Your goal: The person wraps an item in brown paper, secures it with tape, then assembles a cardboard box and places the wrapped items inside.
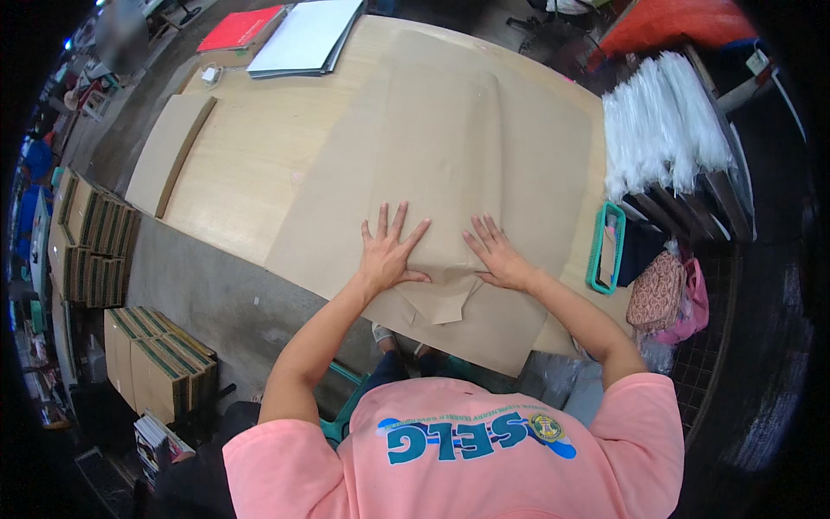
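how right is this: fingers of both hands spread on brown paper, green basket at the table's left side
The side is wrong: in the head view, the green basket is at the right side of the table. The fingers of the left hand and right hand are spread on brown paper.

We are working in a workshop: cardboard stacks (164, 363) are standing on a concrete floor (233, 316), clear plastic (666, 125) is lying piled, brown paper (549, 164) is covering our worktop (251, 156).

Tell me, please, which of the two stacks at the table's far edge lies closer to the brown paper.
The white-topped stack, on the right, is closer to the brown paper; the red-topped stack lies farther left.
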Demonstrator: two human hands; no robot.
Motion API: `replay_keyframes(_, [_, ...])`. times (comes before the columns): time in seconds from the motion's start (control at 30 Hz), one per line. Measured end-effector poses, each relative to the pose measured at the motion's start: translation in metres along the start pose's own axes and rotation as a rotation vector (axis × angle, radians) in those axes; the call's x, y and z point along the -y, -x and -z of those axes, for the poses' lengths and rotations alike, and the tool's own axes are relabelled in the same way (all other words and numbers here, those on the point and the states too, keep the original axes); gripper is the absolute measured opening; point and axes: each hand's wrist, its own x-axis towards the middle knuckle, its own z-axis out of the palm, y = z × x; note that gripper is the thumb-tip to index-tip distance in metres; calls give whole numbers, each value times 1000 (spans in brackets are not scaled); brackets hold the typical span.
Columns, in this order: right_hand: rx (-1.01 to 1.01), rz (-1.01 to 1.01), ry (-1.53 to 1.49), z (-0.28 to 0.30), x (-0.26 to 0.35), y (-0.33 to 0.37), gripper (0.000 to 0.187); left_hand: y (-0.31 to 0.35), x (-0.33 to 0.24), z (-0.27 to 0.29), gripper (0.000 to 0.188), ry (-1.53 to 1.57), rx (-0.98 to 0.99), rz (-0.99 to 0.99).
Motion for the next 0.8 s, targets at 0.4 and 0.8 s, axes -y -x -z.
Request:
replay_keyframes(0.4, [-48,-326,-1,-3,79,-65,114,14,45,1,100,17,-35,-46])
replay_keyframes(0.8, [-57,-333,24,-6,84,-66,112,28,62,4,93,346,-39,-194])
